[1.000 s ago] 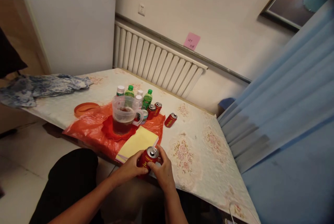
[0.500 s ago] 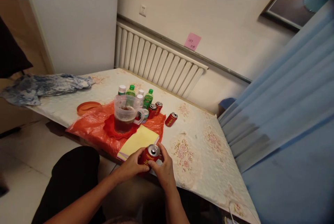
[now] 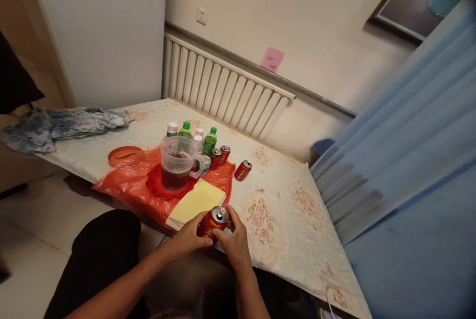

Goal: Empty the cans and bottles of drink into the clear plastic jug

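Observation:
A red drink can (image 3: 212,224) with yellow lettering is held between both hands at the front edge of the bed-like surface. My left hand (image 3: 189,234) is wrapped round its left side. On the other side, my right hand (image 3: 234,239) grips the can with the thumb across its front. The can's top faces up and shows an opening and a pull tab. Just behind it lies a yellow pad of paper (image 3: 197,200). A clear plastic pitcher (image 3: 176,162) of dark brown liquid stands on a red scalloped plate (image 3: 154,185).
Under the plate spreads a red plastic bag (image 3: 122,175). An orange lid (image 3: 124,155) lies to the left. Green-capped bottles (image 3: 210,140), white-capped bottles and more red cans (image 3: 224,155) cluster behind the pitcher. One red can (image 3: 243,170) stands apart, right of them. A blue curtain (image 3: 401,150) hangs at right.
The view has shifted very slightly. Both hands keep their hold on the can, which stays in nearly the same place.

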A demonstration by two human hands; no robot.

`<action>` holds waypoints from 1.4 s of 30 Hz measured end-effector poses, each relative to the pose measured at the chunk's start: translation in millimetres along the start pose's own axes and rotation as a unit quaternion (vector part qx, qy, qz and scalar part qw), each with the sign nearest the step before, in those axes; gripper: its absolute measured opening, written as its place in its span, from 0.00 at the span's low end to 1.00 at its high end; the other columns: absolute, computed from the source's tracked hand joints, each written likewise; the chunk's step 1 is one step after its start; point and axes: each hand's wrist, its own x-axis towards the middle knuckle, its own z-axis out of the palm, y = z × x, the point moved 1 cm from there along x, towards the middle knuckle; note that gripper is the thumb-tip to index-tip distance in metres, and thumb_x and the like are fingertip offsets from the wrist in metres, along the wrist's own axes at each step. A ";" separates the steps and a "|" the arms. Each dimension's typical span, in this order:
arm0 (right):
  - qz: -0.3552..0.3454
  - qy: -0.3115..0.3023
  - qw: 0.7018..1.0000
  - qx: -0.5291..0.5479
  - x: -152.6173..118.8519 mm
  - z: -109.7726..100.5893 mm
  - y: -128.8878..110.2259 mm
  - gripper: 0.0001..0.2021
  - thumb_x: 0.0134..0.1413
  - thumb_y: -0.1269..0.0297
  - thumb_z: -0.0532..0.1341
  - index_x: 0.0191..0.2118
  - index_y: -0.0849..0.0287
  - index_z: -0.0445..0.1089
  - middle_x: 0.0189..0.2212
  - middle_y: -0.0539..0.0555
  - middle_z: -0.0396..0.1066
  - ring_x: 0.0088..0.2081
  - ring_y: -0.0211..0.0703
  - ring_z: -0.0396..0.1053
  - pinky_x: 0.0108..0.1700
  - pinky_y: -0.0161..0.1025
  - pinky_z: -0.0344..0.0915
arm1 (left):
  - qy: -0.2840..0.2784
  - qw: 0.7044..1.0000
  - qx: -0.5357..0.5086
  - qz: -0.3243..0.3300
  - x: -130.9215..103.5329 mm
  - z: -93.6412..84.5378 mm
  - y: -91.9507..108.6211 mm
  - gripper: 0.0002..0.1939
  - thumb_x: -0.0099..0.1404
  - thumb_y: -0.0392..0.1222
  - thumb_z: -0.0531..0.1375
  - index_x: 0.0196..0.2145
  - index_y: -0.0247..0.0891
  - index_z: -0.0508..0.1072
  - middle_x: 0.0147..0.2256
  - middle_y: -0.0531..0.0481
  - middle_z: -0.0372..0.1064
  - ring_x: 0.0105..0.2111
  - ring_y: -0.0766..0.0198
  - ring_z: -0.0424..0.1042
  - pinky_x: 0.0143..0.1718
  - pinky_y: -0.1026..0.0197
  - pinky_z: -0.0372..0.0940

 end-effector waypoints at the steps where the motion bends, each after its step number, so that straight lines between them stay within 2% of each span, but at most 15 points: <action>1: 0.002 0.002 1.000 0.001 0.2 -0.4 0.4 0.35 0.35 0.74 0.66 0.57 0.59 0.68 0.55 0.56 0.71 0.55 0.52 0.69 0.57 0.44 0.67 | -0.008 1.000 0.001 0.001 0.2 0.0 -0.7 0.39 0.48 0.37 0.65 0.58 0.35 0.61 0.56 0.42 0.67 0.53 0.50 0.67 0.56 0.53 0.62; 5: 0.009 0.005 1.000 0.009 0.9 -1.5 2.5 0.34 0.36 0.74 0.67 0.56 0.58 0.69 0.54 0.55 0.72 0.54 0.52 0.70 0.55 0.44 0.69 | -0.017 1.000 0.022 -0.006 -0.3 -0.1 0.1 0.41 0.47 0.35 0.64 0.60 0.37 0.60 0.58 0.43 0.65 0.55 0.50 0.66 0.58 0.52 0.60; 12: 0.007 0.005 1.000 0.028 2.2 -0.4 8.4 0.34 0.35 0.75 0.67 0.55 0.57 0.70 0.53 0.55 0.73 0.53 0.52 0.71 0.55 0.45 0.69 | 0.001 0.999 0.031 -0.006 -0.6 0.7 -1.9 0.39 0.47 0.38 0.64 0.58 0.38 0.63 0.55 0.45 0.69 0.53 0.48 0.68 0.56 0.52 0.63; 17: 0.010 -0.001 1.000 0.026 2.1 0.0 12.6 0.34 0.36 0.75 0.67 0.56 0.57 0.69 0.53 0.54 0.73 0.54 0.51 0.71 0.55 0.44 0.68 | 0.003 0.999 0.031 -0.009 0.0 1.6 -5.9 0.39 0.48 0.38 0.64 0.59 0.38 0.63 0.56 0.44 0.68 0.54 0.49 0.67 0.56 0.52 0.62; 24: 0.014 0.003 0.999 0.032 1.8 -3.0 9.1 0.34 0.37 0.74 0.67 0.56 0.58 0.69 0.52 0.55 0.74 0.52 0.51 0.72 0.54 0.44 0.70 | -0.044 0.999 -0.024 -0.015 0.5 1.5 -10.1 0.42 0.48 0.37 0.65 0.61 0.38 0.59 0.59 0.44 0.65 0.55 0.49 0.66 0.57 0.53 0.61; 28: 0.007 0.007 0.999 0.039 1.9 -3.9 8.5 0.33 0.37 0.74 0.67 0.55 0.57 0.70 0.50 0.54 0.75 0.51 0.51 0.73 0.53 0.43 0.71 | -0.064 0.996 -0.058 -0.013 0.8 1.1 -12.6 0.40 0.49 0.39 0.66 0.61 0.38 0.60 0.58 0.44 0.66 0.54 0.50 0.67 0.55 0.53 0.63; 36: 0.018 -0.007 0.998 0.058 1.9 -3.4 11.0 0.33 0.37 0.74 0.66 0.55 0.57 0.70 0.52 0.54 0.74 0.53 0.52 0.71 0.54 0.45 0.70 | -0.053 0.994 -0.094 -0.001 1.1 0.1 -14.3 0.41 0.49 0.41 0.67 0.61 0.38 0.61 0.56 0.43 0.68 0.54 0.48 0.68 0.55 0.51 0.63; 42: 0.025 -0.024 0.992 0.118 2.8 -1.4 17.7 0.35 0.37 0.75 0.65 0.57 0.58 0.67 0.53 0.56 0.73 0.53 0.52 0.72 0.54 0.46 0.70 | -0.032 0.994 -0.100 -0.010 2.0 -1.3 -13.4 0.43 0.49 0.41 0.67 0.62 0.39 0.60 0.56 0.43 0.68 0.54 0.47 0.67 0.56 0.49 0.62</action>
